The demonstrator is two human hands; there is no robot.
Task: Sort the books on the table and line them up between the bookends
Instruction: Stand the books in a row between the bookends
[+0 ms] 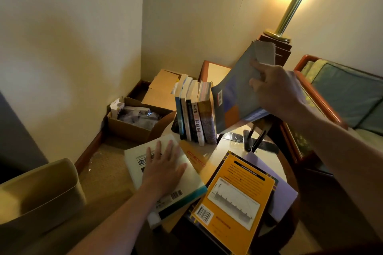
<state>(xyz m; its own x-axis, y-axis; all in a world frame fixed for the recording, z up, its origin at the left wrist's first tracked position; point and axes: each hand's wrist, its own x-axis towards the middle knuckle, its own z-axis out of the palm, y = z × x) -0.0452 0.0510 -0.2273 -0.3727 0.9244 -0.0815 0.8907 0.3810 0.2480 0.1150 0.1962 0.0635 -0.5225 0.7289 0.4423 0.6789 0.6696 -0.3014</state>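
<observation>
Several books [195, 114] stand upright in a row on the round table [232, 143], against a dark bookend [175, 125] at their left. My right hand [275, 89] grips a large blue-grey book [234, 93] by its top edge, tilted in the air just right of the row. A second black bookend [256, 141] stands further right on the table. My left hand [163, 167] rests flat, fingers spread, on a white book [186, 176] lying at the table's left edge. An orange book [234, 198] and a lilac one [284, 190] lie flat in front.
An open cardboard box [136, 122] with clutter sits on the floor by the wall, flattened cardboard [161, 89] behind it. A lit brass lamp [290, 10] stands at the back right. A cushioned sofa [344, 93] is on the right, an armchair [39, 190] at the lower left.
</observation>
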